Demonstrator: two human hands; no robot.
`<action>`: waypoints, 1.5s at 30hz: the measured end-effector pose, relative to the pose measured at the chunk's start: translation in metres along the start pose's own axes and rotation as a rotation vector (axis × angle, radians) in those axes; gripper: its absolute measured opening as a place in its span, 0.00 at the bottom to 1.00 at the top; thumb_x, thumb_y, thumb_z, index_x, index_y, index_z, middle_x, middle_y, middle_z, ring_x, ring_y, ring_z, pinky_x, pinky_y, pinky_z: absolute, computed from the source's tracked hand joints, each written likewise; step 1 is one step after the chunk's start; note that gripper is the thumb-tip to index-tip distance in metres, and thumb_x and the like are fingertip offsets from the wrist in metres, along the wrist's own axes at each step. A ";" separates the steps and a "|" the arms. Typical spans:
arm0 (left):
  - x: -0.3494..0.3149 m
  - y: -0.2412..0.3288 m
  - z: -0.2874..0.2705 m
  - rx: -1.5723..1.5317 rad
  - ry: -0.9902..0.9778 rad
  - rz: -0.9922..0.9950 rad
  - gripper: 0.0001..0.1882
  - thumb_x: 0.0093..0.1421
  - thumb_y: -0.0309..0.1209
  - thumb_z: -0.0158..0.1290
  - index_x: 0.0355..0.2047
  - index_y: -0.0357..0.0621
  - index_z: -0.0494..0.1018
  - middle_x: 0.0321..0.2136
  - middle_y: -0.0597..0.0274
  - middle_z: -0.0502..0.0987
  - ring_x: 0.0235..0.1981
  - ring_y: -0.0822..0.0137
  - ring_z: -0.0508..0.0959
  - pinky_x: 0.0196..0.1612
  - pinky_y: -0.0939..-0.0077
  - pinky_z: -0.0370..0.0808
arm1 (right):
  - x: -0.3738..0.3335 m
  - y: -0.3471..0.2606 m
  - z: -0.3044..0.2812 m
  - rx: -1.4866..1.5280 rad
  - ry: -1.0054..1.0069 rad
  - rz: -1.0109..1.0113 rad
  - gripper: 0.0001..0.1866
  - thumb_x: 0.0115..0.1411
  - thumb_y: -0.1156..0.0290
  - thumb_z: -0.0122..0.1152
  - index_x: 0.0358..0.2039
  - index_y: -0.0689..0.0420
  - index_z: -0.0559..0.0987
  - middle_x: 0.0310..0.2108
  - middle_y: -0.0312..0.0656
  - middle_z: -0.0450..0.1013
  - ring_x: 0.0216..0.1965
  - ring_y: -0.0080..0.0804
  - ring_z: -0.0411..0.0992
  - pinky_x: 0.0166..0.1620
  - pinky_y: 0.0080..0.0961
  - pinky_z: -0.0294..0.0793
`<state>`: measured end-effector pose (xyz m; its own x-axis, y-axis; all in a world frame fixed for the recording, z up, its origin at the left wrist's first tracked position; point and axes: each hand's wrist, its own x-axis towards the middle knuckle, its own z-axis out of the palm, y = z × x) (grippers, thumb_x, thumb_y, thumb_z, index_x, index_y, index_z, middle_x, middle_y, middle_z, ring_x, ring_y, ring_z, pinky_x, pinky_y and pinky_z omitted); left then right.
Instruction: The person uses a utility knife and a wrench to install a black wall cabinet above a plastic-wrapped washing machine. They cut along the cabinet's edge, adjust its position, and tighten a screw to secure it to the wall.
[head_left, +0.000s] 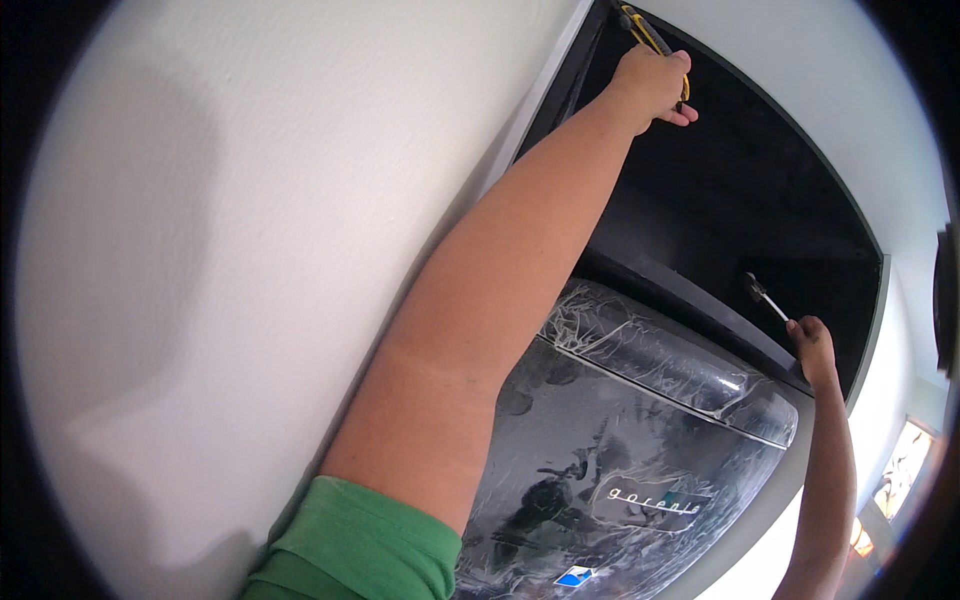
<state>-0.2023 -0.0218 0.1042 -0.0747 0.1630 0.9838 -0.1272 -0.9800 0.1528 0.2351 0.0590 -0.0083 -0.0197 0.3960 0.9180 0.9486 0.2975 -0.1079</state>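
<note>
The left arm stretches long and nearly straight, up and away from a green sleeve (360,545) at the shoulder, forearm running diagonally to the left hand (655,82) at the top corner of a dark recess (740,190). The right arm rises thin along the right edge, wrist bent slightly inward, and the right hand (812,345) sits at the lower lip of that same recess. All around is plain white wall (250,250), curving with the lens; the opening is black inside, framed by a grey edge (540,110). Just below the right hand's grip and beneath the left forearm lies a glossy black appliance front (620,440), its rounded upper panel wrapped in wrinkled clear film (640,345). A warm-lit patch (905,455) glows far off at the right rim. Now the grips: the left hand's grip is pressed together around a yellow-and-black tool (645,30), fingers curled over its handle, the tool poking out past the knuckles up into the recess corner. The right hand's grip is closed on the end of a slim white-shafted tool (765,297), whose dark tip points up and to the left of the fist, against the dark ledge.
</note>
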 end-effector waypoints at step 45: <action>0.004 -0.001 0.000 -0.023 -0.042 -0.048 0.22 0.70 0.43 0.49 0.47 0.33 0.61 0.38 0.44 0.72 0.34 0.49 0.84 0.39 0.58 0.85 | 0.038 -0.285 -0.081 0.419 0.504 -0.595 0.20 0.73 0.57 0.42 0.39 0.62 0.72 0.28 0.55 0.72 0.33 0.54 0.72 0.40 0.43 0.70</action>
<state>-0.2024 -0.0204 0.1077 -0.0262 0.2042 0.9786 -0.1526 -0.9683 0.1979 -0.0099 -0.0810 0.0887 -0.2375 -0.3267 0.9148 0.6297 0.6653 0.4010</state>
